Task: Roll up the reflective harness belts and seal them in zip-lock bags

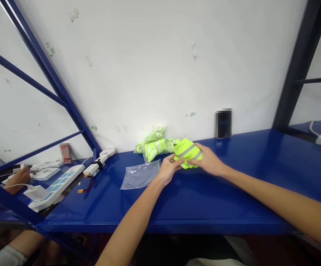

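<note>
A folded neon-yellow reflective vest [188,152] with grey stripes is held up between both hands above the blue table. My left hand [169,168] grips its lower left edge, thumb on the front. On the right side, my right hand [208,159] is closed around the edge with its thumb across the front. A flat clear plastic bag [138,175] lies on the table just left of my left hand. Behind it, against the wall, sits a pile of similar neon-yellow bundles [156,145] in clear bags.
The blue table [218,199] meets a white wall. A dark blurred box [224,123] stands at the back right. To the left are a small white fan [107,152], a wired connector [84,190], a power strip [57,188] and a blue frame post [74,118]. Another person's hand [20,179] works beyond it.
</note>
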The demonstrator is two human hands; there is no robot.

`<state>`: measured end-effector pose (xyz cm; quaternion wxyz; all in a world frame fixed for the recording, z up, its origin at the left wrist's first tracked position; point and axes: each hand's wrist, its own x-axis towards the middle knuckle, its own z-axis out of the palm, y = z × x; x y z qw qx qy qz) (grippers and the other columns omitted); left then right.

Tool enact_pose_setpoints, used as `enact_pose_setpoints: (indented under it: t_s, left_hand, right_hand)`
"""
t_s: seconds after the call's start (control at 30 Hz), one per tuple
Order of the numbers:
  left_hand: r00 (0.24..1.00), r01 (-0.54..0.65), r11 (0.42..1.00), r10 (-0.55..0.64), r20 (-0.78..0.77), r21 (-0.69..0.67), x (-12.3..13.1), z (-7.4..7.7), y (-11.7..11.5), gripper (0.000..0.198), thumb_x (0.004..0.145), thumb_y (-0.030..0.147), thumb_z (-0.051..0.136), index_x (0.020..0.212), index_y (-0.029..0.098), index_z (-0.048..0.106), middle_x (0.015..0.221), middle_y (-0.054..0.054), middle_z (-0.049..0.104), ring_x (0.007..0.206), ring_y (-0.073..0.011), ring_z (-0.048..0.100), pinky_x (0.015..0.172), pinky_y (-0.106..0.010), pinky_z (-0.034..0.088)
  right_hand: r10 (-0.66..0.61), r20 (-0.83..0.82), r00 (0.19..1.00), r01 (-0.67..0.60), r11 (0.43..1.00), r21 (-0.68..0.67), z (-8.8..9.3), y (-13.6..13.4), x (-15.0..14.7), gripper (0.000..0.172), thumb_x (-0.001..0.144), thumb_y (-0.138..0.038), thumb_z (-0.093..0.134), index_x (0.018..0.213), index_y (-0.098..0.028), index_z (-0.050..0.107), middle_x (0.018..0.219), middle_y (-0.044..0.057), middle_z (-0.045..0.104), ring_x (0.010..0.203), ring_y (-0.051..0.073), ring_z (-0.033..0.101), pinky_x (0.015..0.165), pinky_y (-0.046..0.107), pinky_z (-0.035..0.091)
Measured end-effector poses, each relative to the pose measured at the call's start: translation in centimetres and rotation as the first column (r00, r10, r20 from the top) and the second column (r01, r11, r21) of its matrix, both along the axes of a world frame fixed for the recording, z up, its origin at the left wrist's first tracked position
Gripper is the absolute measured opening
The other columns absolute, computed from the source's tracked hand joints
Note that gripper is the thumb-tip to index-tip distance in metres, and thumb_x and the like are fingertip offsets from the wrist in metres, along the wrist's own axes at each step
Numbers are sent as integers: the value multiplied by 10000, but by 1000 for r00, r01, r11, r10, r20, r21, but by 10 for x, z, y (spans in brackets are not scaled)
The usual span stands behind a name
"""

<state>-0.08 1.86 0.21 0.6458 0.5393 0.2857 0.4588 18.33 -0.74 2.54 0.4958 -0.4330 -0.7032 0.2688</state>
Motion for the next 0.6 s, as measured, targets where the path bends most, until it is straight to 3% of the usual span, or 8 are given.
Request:
enact_pose_setpoints:
  t_s: [0.17, 0.27, 0.43, 0.6]
  left_hand:
    - [998, -4, 999, 7, -61, 37, 0, -3, 0, 515, 684, 387, 798, 1067, 129, 571, 879, -54, 665, 721, -128, 643, 614, -231, 549]
    - [991, 11, 993, 5, -133, 117, 0, -5, 0, 529, 700, 419, 775, 1074, 122, 547, 843, -42, 645, 673, -113, 625, 591, -236, 555]
    - [982, 52, 991, -28, -187, 126, 3, -4, -3, 608, 708, 455, 752, 1139, 112, 493, 850, -64, 659, 631, -126, 636, 527, -224, 525]
    - [975, 37, 992, -9, -222, 122, 8, -2, -5, 540, 706, 325, 770, 1098, 106, 470, 752, -41, 659, 627, -149, 668, 622, -269, 550]
  right_hand:
    - [104, -23, 994, -105, 994, -44, 1, 0, 2, 560, 684, -327, 767, 1181, -172, 561, 1088, 61, 678, 935, 241, 641, 791, 337, 519]
    - [148, -34, 988, -150, 984, -92, 1, 1, 3, 544, 711, -374, 745, 1183, -177, 559, 1078, 64, 682, 923, 238, 646, 774, 335, 524]
    - [91, -1, 996, -91, 994, -63, 0, 5, 6, 450, 726, -323, 704, 1132, -160, 601, 1020, 57, 692, 878, 231, 646, 743, 325, 518]
    - [-10, 134, 991, -2, 996, 91, 2, 3, 8, 412, 705, -221, 645, 1111, -165, 605, 989, 40, 690, 832, 218, 640, 710, 298, 494]
